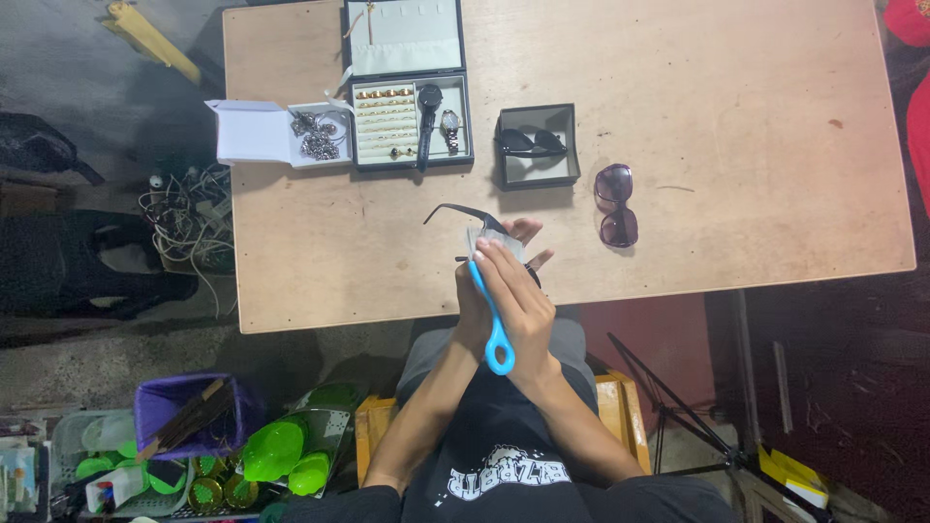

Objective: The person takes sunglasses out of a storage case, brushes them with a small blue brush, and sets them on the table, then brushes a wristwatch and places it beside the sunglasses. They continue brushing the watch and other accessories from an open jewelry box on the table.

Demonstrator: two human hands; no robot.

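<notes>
From the head camera I see both hands meeting just below the centre of the frame, at the near edge of the wooden table point(756, 145). My right hand point(523, 300) is clenched around a blue cleaning tool point(491, 315) with a looped handle, its head pressed to a pair of dark glasses point(480, 225). My left hand point(472, 310) sits mostly behind the right one and appears to grip the glasses from below, though I cannot make out its fingers clearly. One temple arm of the glasses sticks out toward the upper left.

Right of the hands, a pair of purple-tinted sunglasses point(616, 204) lies on the table. Above the hands stands a small black box point(538, 145) with another pair inside. In the upper left of the frame an open jewellery case point(407, 82) holds rings and watches, with a white box point(281, 133) of silver chains touching it.
</notes>
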